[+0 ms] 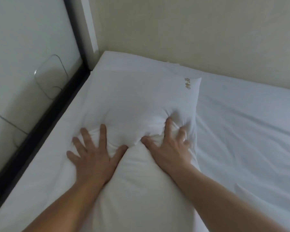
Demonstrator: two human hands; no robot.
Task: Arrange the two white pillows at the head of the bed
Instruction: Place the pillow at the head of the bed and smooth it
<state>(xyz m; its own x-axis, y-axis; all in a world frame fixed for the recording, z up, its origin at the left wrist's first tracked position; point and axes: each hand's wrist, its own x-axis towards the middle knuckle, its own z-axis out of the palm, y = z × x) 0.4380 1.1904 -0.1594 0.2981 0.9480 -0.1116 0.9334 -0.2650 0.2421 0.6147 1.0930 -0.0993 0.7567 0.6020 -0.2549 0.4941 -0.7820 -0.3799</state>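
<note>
Left hand: the left hand (92,154) lies palm down with fingers spread wide on the plump white fabric pillow (137,118), pressing into its left portion; released, not gripping, though its thumb digs into a fold of cloth.
Right hand: the right hand (169,146) has its fingers curled and bunched into the pillowcase, clenched on a gather of the pillow's fabric; creases radiate from the fingertips.
Forearms: both bare forearms enter from the bottom edge and run up over the pillow.
Pillow position: it lies lengthwise on the white sheeted mattress (244,131), its far end near the corner where the mattress meets the cream wall (191,30), its near end running out of view at the bottom.
Pillow marking: small gold embroidered characters (187,83) sit by the far right corner; too small to read.
Pillow shape: dented deeply between the two hands, puffed above and below.
Second pillow: cannot tell; only one pillow can be made out clearly.
Left surroundings: a dark frame strip (40,121) borders the mattress, with a pale glossy panel (23,47) beyond it.
</note>
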